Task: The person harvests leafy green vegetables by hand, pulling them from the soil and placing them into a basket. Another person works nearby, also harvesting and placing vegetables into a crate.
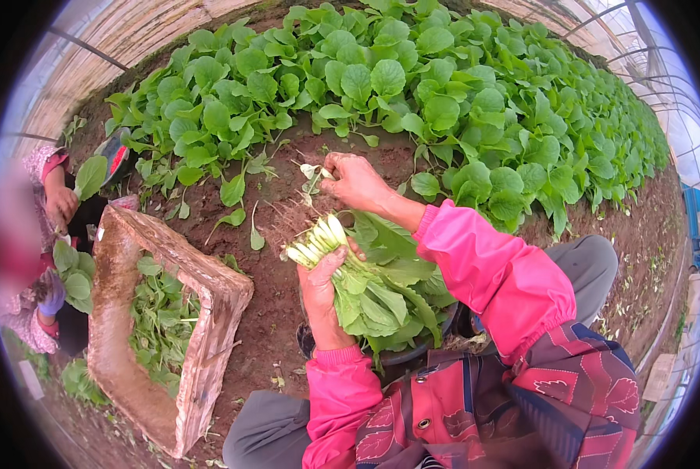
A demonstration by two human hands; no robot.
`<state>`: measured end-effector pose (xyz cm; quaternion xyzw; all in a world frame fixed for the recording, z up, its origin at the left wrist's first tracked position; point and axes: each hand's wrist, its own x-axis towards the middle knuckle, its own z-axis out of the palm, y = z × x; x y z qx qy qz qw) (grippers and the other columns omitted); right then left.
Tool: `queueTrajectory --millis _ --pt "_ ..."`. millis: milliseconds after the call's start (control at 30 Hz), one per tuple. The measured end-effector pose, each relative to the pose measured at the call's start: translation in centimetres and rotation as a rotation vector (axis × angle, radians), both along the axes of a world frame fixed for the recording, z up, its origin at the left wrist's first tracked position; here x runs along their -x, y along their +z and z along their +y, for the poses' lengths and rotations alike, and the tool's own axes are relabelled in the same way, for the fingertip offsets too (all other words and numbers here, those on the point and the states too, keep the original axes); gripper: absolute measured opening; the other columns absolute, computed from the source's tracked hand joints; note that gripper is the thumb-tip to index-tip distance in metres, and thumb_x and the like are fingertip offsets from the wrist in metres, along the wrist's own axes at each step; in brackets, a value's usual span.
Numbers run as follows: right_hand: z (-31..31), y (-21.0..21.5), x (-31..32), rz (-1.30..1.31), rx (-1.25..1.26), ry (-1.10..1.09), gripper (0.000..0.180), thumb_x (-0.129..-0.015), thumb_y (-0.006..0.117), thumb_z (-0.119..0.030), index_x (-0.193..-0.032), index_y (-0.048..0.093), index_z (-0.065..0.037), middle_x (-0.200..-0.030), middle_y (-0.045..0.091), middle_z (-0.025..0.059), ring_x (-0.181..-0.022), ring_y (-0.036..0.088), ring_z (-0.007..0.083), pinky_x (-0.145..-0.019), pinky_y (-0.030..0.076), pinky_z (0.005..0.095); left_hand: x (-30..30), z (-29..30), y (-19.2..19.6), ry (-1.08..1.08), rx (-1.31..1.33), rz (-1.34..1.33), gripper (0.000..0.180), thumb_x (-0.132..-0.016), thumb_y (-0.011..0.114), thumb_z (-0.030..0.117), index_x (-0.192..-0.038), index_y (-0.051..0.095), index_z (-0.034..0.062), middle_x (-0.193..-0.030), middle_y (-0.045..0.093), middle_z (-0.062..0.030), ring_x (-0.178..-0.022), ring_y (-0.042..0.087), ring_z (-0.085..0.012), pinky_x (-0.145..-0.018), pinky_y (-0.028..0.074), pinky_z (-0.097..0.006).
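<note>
Your patterned apron (522, 406) cut off below, your left hand (322, 285) clamped around a bunch of greens (373, 289) over the soil, stems half hidden, your right hand (355, 181) pinching a small leaf (312, 173), roots blurred.

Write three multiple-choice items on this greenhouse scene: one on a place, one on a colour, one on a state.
1. Where does the woven basket lie?
A. left of the person
B. right of the person
C. on the plants

2. What colour are the person's sleeves?
A. blue
B. pink
C. white

3. What does the left hand do?
A. hangs open
B. rests on the soil
C. grips a bunch of leafy greens

Answers: 1 A, it stands on the soil at picture left. 2 B, both forearms wear pink. 3 C, its fingers close round the pale stems, while the right hand pinches a small plant.
</note>
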<state>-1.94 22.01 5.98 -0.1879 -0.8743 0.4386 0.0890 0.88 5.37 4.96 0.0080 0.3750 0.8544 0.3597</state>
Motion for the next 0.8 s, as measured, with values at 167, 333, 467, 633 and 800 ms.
queueTrajectory --millis 167,333,467,633,800 --pt "-2.0 0.6 -1.2 0.169 0.549 -0.063 0.024 -0.073 0.066 -0.014 -0.082 0.056 0.005 -0.07 0.055 0.0034 -0.062 0.045 0.0088 -0.057 0.039 0.0252 -1.8 0.1 -0.5 -0.074 -0.05 -0.04 0.032 -0.07 0.058 0.001 -0.101 0.049 -0.0012 -0.076 0.058 -0.0133 -0.063 0.057 -0.0223 -0.057 0.049 -0.032" --pt "-2.6 2.1 -2.9 0.108 0.514 -0.006 0.022 -0.075 0.066 -0.014 -0.084 0.057 0.004 -0.07 0.056 0.0013 -0.062 0.046 0.0071 -0.057 0.04 0.0253 -2.5 -1.0 -0.1 -0.092 0.04 0.058 0.032 -0.068 0.058 0.002 -0.1 0.052 -0.0023 -0.074 0.058 -0.0136 -0.062 0.058 -0.0227 -0.054 0.05 -0.033" --pt "-1.4 1.4 -3.4 0.249 0.164 -0.016 0.025 -0.075 0.067 -0.017 -0.086 0.058 0.003 -0.068 0.056 0.0019 -0.061 0.046 0.0065 -0.057 0.04 0.0251 -2.8 -1.6 0.7 -0.134 0.181 0.174 0.03 -0.067 0.058 0.002 -0.097 0.055 -0.0034 -0.074 0.06 -0.0125 -0.061 0.059 -0.021 -0.055 0.05 -0.031" --pt "-2.8 3.9 -4.7 0.188 0.273 -0.069 0.021 -0.078 0.065 -0.015 -0.087 0.059 0.003 -0.068 0.056 0.0018 -0.06 0.047 0.0065 -0.056 0.04 0.0243 -3.1 -2.7 1.3 -0.163 0.204 0.252 0.029 -0.067 0.059 0.003 -0.095 0.056 -0.0034 -0.074 0.06 -0.0106 -0.061 0.059 -0.0193 -0.055 0.05 -0.03" --pt "-3.8 4.3 -4.9 0.357 0.713 -0.013 0.018 -0.081 0.062 -0.014 -0.085 0.057 0.003 -0.069 0.056 0.0041 -0.058 0.053 0.0104 -0.056 0.046 0.0262 -3.4 -3.2 1.2 -0.169 0.216 0.347 0.028 -0.067 0.06 0.003 -0.094 0.058 -0.0031 -0.073 0.062 -0.0095 -0.06 0.059 -0.0177 -0.055 0.049 -0.029"
